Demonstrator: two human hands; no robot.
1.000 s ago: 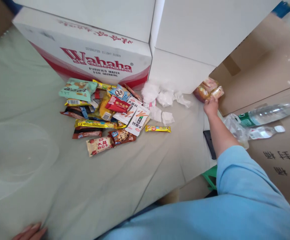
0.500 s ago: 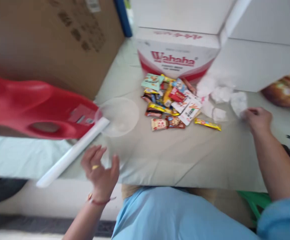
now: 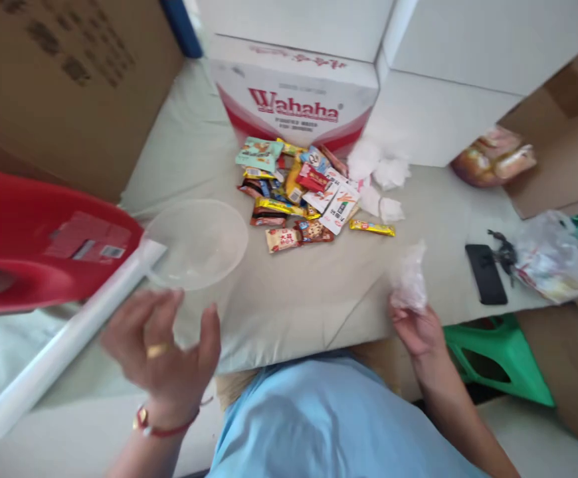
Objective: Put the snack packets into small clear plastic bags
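The right hand (image 3: 421, 332) has drawn a crumpled, filmy plastic bag (image 3: 411, 279) away from the soft, whitish clumps (image 3: 392, 172), its grip pinching the lower end, so that piece is now separate and raised near the front edge of the desk (image 3: 289, 305). The left hand (image 3: 162, 338) is spread and bare of any load, just beside a smooth, round, see-through bowl (image 3: 199, 242). Glossy, flat snack packets (image 3: 339, 207) heap before a boxy printed carton (image 3: 299, 109).
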